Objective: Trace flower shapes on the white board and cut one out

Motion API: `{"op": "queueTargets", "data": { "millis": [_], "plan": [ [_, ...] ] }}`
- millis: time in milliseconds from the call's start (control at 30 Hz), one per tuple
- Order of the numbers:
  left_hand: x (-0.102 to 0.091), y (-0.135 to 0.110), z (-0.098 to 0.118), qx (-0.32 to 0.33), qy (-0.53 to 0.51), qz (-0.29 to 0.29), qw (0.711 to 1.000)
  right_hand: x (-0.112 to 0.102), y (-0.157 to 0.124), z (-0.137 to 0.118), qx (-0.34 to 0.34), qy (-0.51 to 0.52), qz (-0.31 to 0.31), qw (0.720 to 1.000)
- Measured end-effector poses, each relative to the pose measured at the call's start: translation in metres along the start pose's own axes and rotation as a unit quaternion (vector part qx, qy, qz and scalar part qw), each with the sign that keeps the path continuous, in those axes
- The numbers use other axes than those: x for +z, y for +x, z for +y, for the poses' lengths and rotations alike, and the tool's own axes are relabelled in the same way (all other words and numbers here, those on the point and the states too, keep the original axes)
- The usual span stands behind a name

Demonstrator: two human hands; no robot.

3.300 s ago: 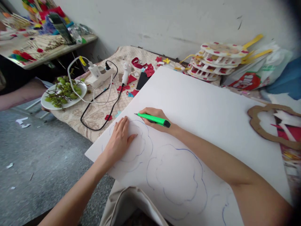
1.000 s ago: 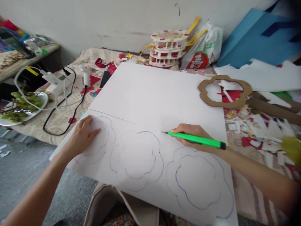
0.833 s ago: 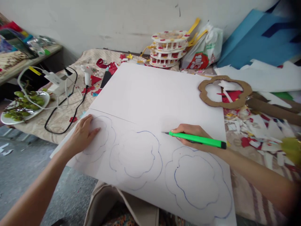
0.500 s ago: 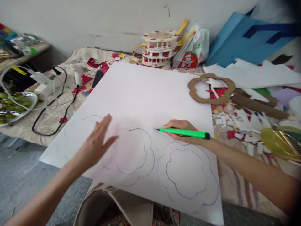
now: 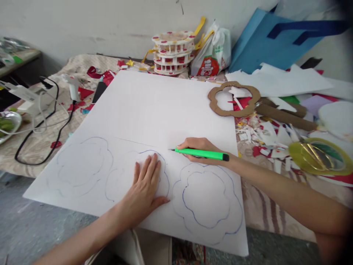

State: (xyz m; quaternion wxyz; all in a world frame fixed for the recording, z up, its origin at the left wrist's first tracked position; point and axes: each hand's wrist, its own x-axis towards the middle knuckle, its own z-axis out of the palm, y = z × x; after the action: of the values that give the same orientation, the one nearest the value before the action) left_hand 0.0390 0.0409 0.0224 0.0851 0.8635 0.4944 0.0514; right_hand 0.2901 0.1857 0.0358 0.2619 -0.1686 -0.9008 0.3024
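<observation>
Your right hand (image 5: 197, 146) pinches the front of the green utility knife (image 5: 202, 154) between thumb and fingers (image 5: 190, 141). The blade tip touches the white sheet (image 5: 165, 99), just beyond the gap between the middle and right outlines.

Your left hand (image 5: 143, 187) lies flat on the middle flower outline (image 5: 110, 184), fingers (image 5: 150, 167) straight and close together, thumb spread to the right.

Done so far:
- Three double flower outlines are drawn in blue along the near edge of the sheet: the left outline (image 5: 79, 165), the middle one and the right outline (image 5: 206, 200).
- A thin straight line (image 5: 138, 142), judged to be a cut, runs from above the gap between the left and middle outlines to the blade tip.

Left to do:
- No line shows from the blade to the right edge of the sheet.
- No outline is cut out.

The sheet lies on the bench (image 5: 261, 217) and overhangs its near edge. The cardboard flower template (image 5: 213, 106) sits just off the far right corner of the sheet.
</observation>
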Motion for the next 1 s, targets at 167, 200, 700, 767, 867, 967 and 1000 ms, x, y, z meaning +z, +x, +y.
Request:
{"op": "queueTargets", "data": {
  "millis": [167, 200, 700, 767, 867, 967, 1000],
  "plan": [
    [0.001, 0.001, 0.001, 0.001, 0.020, 0.002, 1.000, -0.006, -0.009, 0.001, -0.020, -0.007, -0.006, 1.000],
    [0.001, 0.001, 0.001, 0.001, 0.023, 0.004, 1.000, -0.008, -0.013, 0.001, -0.019, -0.006, -0.010, 1.000],
    [-0.001, 0.001, 0.000, 0.022, 0.064, 0.015, 0.998, -0.041, -0.093, -0.008, 0.103, 0.018, 0.015, 0.994],
    [-0.001, 0.002, 0.001, 0.024, 0.069, 0.016, 0.997, -0.043, -0.105, -0.009, 0.113, 0.014, 0.021, 0.993],
    [0.000, 0.002, 0.000, 0.028, 0.075, 0.018, 0.997, -0.046, -0.120, -0.010, 0.114, -0.010, 0.034, 0.993],
    [0.001, 0.002, -0.001, 0.030, 0.082, 0.016, 0.996, -0.051, -0.134, -0.014, 0.135, -0.036, 0.042, 0.989],
    [0.001, 0.002, -0.001, 0.030, 0.084, 0.016, 0.996, -0.054, -0.139, -0.016, 0.147, -0.046, 0.044, 0.987]
  ]
}}
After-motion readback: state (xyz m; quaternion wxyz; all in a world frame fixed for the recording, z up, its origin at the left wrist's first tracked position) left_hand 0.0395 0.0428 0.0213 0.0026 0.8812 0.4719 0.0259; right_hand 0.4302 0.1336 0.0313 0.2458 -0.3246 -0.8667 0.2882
